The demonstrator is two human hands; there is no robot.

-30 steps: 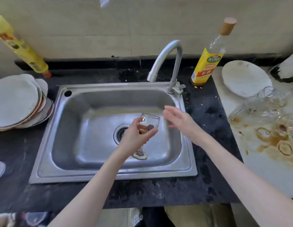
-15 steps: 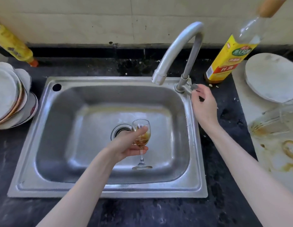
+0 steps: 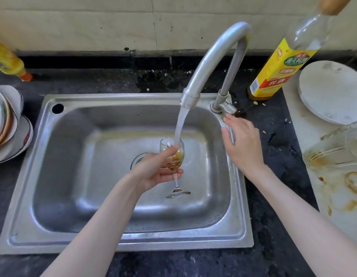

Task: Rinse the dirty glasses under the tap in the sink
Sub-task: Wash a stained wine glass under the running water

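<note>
The stemmed glass (image 3: 172, 154) is over the sink (image 3: 121, 239), upright, mouth up, stem tilted slightly, taking the tap (image 3: 211, 56) stream; brown dregs remain, so rinsing looks barely begun. The left hand (image 3: 153, 172) grips its bowl. The right hand (image 3: 242, 144), fingers relaxed, sits by the tap handle. More stained glasses (image 3: 333, 144) wait on the surface (image 3: 273, 186).

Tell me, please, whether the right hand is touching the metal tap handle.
Cannot tell. In the head view the right hand sits just below the tap handle, fingertips close against it, but neither contact nor gap shows plainly.
</note>
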